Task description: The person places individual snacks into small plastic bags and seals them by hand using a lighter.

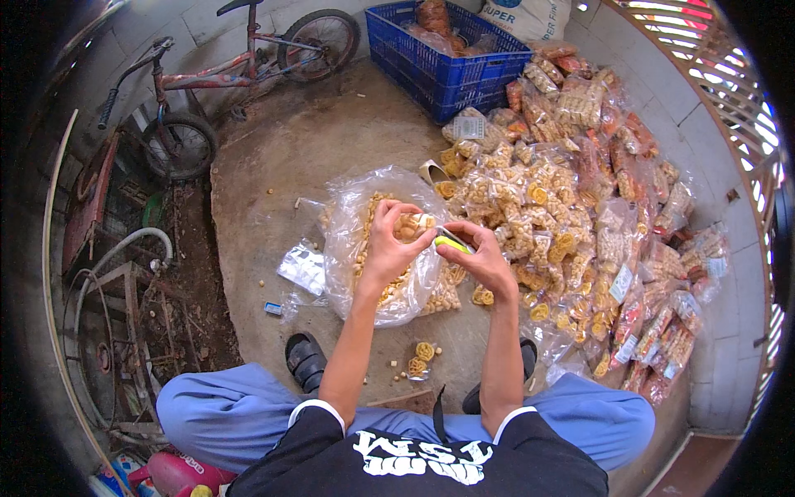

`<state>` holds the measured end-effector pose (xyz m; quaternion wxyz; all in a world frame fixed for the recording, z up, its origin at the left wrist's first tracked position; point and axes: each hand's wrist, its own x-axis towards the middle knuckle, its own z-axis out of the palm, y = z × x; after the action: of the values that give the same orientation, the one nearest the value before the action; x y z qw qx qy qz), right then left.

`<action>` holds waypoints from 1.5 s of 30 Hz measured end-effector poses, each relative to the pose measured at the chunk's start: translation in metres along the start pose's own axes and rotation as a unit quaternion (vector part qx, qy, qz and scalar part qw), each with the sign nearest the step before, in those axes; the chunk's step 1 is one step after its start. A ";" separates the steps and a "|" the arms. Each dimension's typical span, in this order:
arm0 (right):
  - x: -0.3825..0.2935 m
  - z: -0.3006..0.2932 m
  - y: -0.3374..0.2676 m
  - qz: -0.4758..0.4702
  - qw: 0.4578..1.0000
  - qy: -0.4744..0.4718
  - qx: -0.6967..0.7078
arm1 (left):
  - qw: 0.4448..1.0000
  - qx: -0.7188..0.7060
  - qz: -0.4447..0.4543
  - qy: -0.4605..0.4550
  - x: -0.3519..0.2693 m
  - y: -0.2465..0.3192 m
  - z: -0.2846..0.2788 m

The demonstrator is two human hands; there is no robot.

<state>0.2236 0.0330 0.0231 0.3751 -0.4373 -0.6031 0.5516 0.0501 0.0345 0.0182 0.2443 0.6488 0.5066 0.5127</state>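
Note:
My left hand pinches a small clear bag of pale puffed snacks by its gathered top. In my right hand is a small lime-green stapler, its front end close against the bag's top. I cannot tell whether its jaws touch the plastic. Both hands are over a large clear plastic bag, which lies open on the floor with loose yellow and pale snacks inside. My left forearm hides part of it.
Filled snack packets are heaped at the right, up to a blue plastic crate. A child's bicycle leans at the back left. Silvery empty bags, a small blue box and a wheel-shaped snack packet lie on the concrete floor.

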 end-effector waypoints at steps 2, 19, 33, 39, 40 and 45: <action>0.000 0.000 -0.001 -0.001 1.000 0.001 -0.001 | 1.000 -0.002 0.009 -0.010 0.000 -0.001 -0.002; 0.000 0.003 -0.003 -0.025 0.998 0.047 -0.027 | 0.998 0.002 0.040 -0.050 0.001 0.006 -0.007; 0.006 0.017 0.009 -0.100 0.990 0.095 -0.034 | 0.997 0.045 0.044 -0.035 0.004 0.009 -0.018; 0.010 0.006 0.016 -0.009 0.987 0.127 0.094 | 0.997 -0.057 -0.048 0.005 0.002 -0.016 -0.019; 0.011 0.003 0.022 0.013 0.985 0.147 0.088 | 0.993 -0.092 -0.073 0.009 0.002 -0.015 -0.018; 0.010 -0.018 0.106 0.109 0.957 0.196 -0.184 | 0.975 -0.185 -0.124 -0.004 0.002 -0.032 -0.009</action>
<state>0.2493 0.0496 -0.0804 0.3368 -0.6615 -0.5576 0.3717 0.0288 0.0465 -0.0048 0.4236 0.5263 0.4789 0.5606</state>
